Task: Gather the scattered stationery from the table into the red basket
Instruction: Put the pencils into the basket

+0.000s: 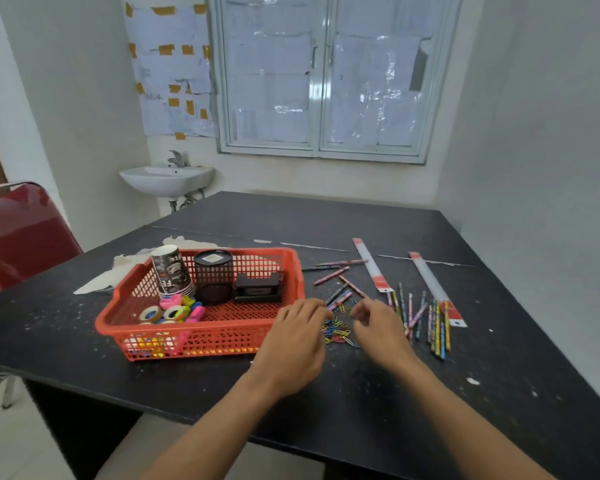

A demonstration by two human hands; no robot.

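Note:
The red basket (pixel 205 341) stands at the table's left. It holds a stack of paper cups (pixel 170 271), a black mesh pen holder (pixel 212 277), a black stapler (pixel 257 289), tape rolls (pixel 163 313) and pink erasers (pixel 196 313). Right of it lies a pile of coloured paper clips (pixel 338 332). My left hand (pixel 298 337) rests on the pile's left side with fingers spread. On the pile's right side, my right hand (pixel 378 327) has its fingers bent down; whether it pinches clips is hidden. Scattered pens (pixel 333 275), pencils (pixel 433 323) and two rulers (pixel 373 265) (pixel 435 289) lie further right.
The black table (pixel 326 220) has torn white patches behind the basket. A red chair (pixel 21 233) stands at the left. A wall sink (pixel 167 178) and a window lie beyond. The right wall runs close to the table's edge.

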